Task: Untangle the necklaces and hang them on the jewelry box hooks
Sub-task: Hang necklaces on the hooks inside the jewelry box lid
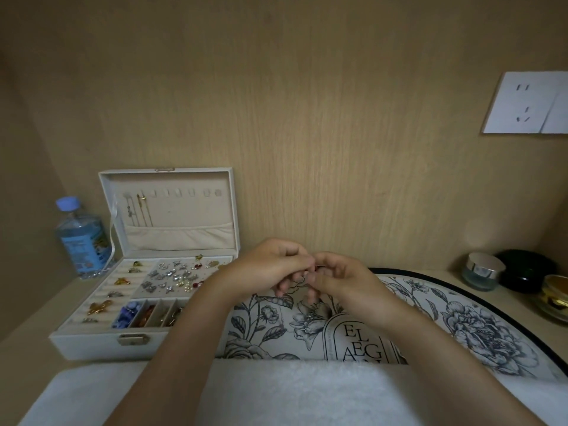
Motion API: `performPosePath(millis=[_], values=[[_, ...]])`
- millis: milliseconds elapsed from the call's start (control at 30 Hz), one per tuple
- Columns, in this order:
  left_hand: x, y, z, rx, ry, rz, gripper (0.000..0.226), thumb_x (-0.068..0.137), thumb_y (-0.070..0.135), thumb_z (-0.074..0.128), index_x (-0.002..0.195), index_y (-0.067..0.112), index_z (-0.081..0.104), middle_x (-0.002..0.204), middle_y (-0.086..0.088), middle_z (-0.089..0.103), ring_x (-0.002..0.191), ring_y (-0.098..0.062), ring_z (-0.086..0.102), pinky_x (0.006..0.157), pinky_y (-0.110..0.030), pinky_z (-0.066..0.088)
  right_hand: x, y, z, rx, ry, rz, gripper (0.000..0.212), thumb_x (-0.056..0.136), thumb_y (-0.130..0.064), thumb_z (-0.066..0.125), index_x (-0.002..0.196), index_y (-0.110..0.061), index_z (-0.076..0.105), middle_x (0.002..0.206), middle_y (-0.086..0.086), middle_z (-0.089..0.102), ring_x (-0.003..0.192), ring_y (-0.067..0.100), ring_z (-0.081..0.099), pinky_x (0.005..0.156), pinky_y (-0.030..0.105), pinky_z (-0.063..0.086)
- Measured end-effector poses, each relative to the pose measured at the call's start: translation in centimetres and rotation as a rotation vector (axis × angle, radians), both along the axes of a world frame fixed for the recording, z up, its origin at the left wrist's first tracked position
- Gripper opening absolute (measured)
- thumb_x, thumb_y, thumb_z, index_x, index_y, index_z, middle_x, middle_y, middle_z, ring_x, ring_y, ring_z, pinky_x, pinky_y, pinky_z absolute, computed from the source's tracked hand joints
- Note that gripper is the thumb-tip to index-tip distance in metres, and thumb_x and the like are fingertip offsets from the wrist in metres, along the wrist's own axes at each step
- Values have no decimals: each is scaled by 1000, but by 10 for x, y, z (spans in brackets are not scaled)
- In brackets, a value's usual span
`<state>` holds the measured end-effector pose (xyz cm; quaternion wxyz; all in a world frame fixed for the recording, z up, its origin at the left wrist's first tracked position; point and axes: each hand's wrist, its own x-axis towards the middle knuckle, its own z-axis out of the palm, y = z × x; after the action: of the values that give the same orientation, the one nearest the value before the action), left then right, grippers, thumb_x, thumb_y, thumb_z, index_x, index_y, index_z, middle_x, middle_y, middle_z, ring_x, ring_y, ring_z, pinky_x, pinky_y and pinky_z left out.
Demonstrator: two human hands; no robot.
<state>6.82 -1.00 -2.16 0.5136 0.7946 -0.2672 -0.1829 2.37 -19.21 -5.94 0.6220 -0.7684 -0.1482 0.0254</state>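
Note:
My left hand (270, 267) and my right hand (333, 278) meet fingertip to fingertip above the floral mat (461, 327). Both pinch a thin necklace chain (310, 313) whose fine strand with a small pendant dangles below the fingers; most of it is hidden by them. The white jewelry box (92, 342) stands open at the left. Its raised lid (172, 210) carries a row of hooks (184, 192). Two necklaces (140, 210) hang from the leftmost hooks into the lid pocket.
The box tray holds several rings, earrings and beads. A water bottle (81, 238) stands left of the box. Small jars (484, 270) sit at the right by the wall. A white towel (276, 392) lies at the near edge. A wall socket (525, 103) is upper right.

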Motion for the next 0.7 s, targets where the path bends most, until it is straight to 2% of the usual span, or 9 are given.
performPosePath(millis=[67, 167, 300, 367, 400, 467, 533, 600, 700], values=[[0, 5, 6, 24, -23, 19, 18, 96, 24, 61, 88, 11, 70, 64, 3, 52, 49, -10, 44, 49, -25, 41, 0, 2, 2, -5, 11, -79, 16, 100, -14, 58, 104, -7, 70, 59, 0, 55, 55, 13, 51, 72, 39, 46], [1, 18, 12, 83, -49, 36, 19, 94, 26, 62, 78, 17, 67, 59, 5, 55, 44, -9, 43, 47, -25, 40, -3, 4, 10, 28, 67, -100, 23, 103, -17, 52, 102, -6, 72, 54, -7, 38, 51, 11, 34, 60, 33, 43], [3, 38, 19, -44, 40, 7, 25, 96, 21, 60, 72, 15, 63, 62, -1, 54, 48, -14, 45, 50, -28, 43, -4, 15, 29, 16, 58, -139, 23, 102, -18, 53, 98, -12, 75, 50, -9, 38, 49, 11, 29, 51, 29, 27], [4, 49, 26, -161, 81, 18, 26, 98, 18, 56, 72, 13, 58, 62, -1, 49, 51, -15, 45, 53, -29, 44, -2, 23, 44, -19, 33, -138, 23, 102, -15, 52, 99, -10, 74, 48, -13, 42, 44, 7, 33, 47, 23, 25], [5, 54, 30, -230, 86, 45, 27, 99, 17, 53, 71, 13, 55, 62, -1, 46, 52, -15, 44, 54, -30, 44, -2, 28, 54, -46, 11, -143, 23, 102, -13, 52, 101, -8, 74, 46, -16, 46, 41, 1, 39, 45, 14, 28], [5, 66, 41, -406, 87, 112, 29, 100, 17, 47, 71, 13, 51, 61, -1, 40, 53, -17, 40, 57, -31, 43, 2, 41, 72, -67, -42, -143, 21, 102, -11, 51, 104, -4, 71, 45, -24, 53, 43, -10, 50, 45, 8, 38], [5, 78, 53, -565, 102, 149, 29, 99, 18, 43, 71, 13, 48, 61, -1, 37, 52, -16, 38, 59, -33, 42, 7, 58, 89, -50, -95, -139, 18, 100, -13, 56, 103, -6, 73, 48, -25, 56, 45, -13, 51, 46, 4, 38], [6, 91, 64, -638, 95, 182, 27, 98, 18, 43, 72, 14, 47, 61, 1, 37, 50, -14, 37, 57, -31, 45, 17, 81, 100, -13, -143, -176, 15, 95, -17, 65, 98, -7, 75, 56, -20, 62, 48, -11, 53, 49, 4, 39], [16, 118, 75, -598, -6, 362, 26, 98, 17, 48, 72, 15, 48, 62, 2, 38, 45, -12, 33, 48, -25, 42, 34, 116, 112, 52, -191, -250, 15, 90, -22, 73, 91, -8, 77, 77, 0, 73, 65, -7, 60, 61, 3, 44]])
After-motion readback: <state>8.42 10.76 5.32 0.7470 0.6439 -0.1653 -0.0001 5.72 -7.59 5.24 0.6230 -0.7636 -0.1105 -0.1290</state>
